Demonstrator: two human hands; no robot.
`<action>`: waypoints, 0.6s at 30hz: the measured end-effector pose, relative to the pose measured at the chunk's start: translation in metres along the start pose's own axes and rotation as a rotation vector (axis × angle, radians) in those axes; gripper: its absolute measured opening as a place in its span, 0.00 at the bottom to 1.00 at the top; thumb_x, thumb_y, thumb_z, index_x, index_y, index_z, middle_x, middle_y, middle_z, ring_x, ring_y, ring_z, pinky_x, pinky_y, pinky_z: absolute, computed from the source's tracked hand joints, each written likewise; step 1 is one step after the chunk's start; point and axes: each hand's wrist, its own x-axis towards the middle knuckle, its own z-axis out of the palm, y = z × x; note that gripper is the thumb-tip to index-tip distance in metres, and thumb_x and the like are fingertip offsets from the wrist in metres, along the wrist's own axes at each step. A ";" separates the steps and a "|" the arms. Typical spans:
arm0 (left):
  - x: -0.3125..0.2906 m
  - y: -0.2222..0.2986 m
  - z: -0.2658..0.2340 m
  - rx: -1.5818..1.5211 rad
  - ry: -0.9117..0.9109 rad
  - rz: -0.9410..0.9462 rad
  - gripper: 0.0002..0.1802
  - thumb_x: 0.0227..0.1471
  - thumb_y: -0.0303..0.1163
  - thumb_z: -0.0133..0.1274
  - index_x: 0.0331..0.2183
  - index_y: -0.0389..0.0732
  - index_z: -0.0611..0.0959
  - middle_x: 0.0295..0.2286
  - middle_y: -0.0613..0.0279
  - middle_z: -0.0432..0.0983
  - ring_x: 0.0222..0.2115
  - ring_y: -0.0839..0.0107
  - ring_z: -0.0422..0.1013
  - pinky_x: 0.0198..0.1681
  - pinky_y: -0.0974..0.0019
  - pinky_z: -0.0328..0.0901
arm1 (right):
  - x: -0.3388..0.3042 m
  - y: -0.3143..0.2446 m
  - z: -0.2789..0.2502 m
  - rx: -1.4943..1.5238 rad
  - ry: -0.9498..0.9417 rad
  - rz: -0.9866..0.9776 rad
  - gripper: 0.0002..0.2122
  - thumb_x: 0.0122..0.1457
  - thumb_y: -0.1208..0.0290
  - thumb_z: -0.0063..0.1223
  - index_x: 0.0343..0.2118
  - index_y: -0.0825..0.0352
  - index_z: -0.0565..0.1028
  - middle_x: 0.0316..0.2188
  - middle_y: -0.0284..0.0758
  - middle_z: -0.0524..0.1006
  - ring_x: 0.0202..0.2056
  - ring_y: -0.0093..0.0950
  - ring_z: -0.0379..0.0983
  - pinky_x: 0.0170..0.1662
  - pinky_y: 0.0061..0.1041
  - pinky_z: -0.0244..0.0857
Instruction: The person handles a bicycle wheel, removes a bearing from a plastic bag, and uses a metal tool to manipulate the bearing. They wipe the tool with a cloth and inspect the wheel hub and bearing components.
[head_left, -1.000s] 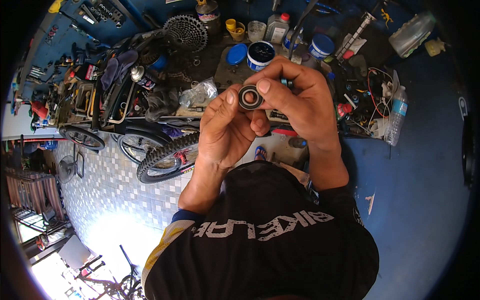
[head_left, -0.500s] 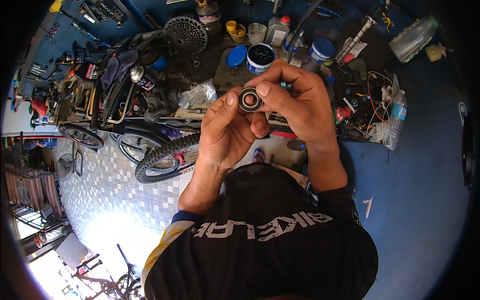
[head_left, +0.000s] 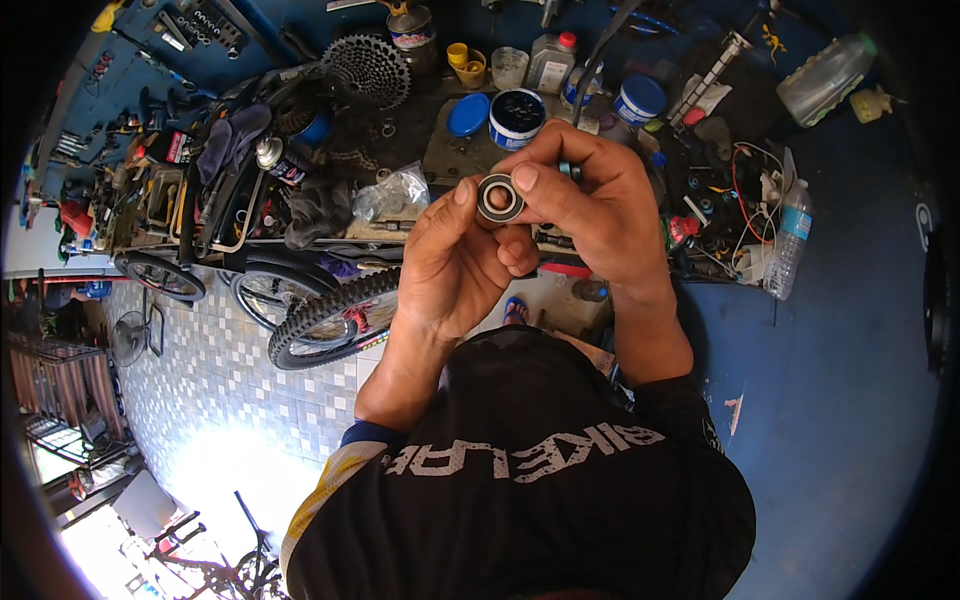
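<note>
A small round ball bearing (head_left: 499, 215), with a dark ring and pale metal rims, is held up in front of my chest with its flat face showing. My left hand (head_left: 445, 265) pinches its left edge between thumb and fingers. From the other side, my right hand (head_left: 610, 210) grips its right edge, the thumb lying beside the rim. Skin shows through the bearing's centre hole. A small dark-teal cylindrical part (head_left: 571, 171) sits among the right hand's fingers; how it is held is partly hidden.
Beyond my hands, a cluttered workbench carries an open tub of dark grease (head_left: 517, 112), its blue lid (head_left: 468, 115), a large cassette (head_left: 365, 70), a clear plastic bag (head_left: 392, 193) and a spray can (head_left: 278, 157). Bicycle wheels (head_left: 325, 330) stand below left. A plastic bottle (head_left: 790, 240) is at right.
Both hands keep their hold on the bearing. Its face has tilted slightly and looks lighter, with more skin visible through the hole. The bench has shifted a little to the left in view.
</note>
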 end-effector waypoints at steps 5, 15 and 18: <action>0.000 0.002 0.000 -0.011 -0.004 -0.009 0.22 0.69 0.45 0.50 0.46 0.33 0.80 0.34 0.55 0.80 0.26 0.68 0.74 0.31 0.63 0.68 | -0.001 -0.002 0.003 -0.028 0.012 -0.018 0.08 0.63 0.73 0.61 0.36 0.74 0.79 0.26 0.30 0.78 0.31 0.16 0.76 0.34 0.17 0.70; -0.001 0.004 -0.004 0.018 0.002 -0.013 0.22 0.68 0.45 0.51 0.47 0.34 0.79 0.36 0.54 0.81 0.27 0.68 0.74 0.31 0.63 0.68 | -0.002 -0.004 0.008 -0.035 0.021 -0.032 0.09 0.63 0.72 0.63 0.37 0.74 0.80 0.26 0.28 0.75 0.29 0.13 0.70 0.32 0.17 0.67; -0.001 0.005 -0.006 0.029 -0.030 -0.010 0.21 0.69 0.44 0.51 0.47 0.34 0.79 0.36 0.55 0.80 0.27 0.67 0.74 0.31 0.63 0.68 | -0.001 0.000 0.006 -0.084 0.008 -0.091 0.09 0.63 0.71 0.63 0.37 0.73 0.80 0.26 0.27 0.75 0.29 0.13 0.68 0.32 0.16 0.66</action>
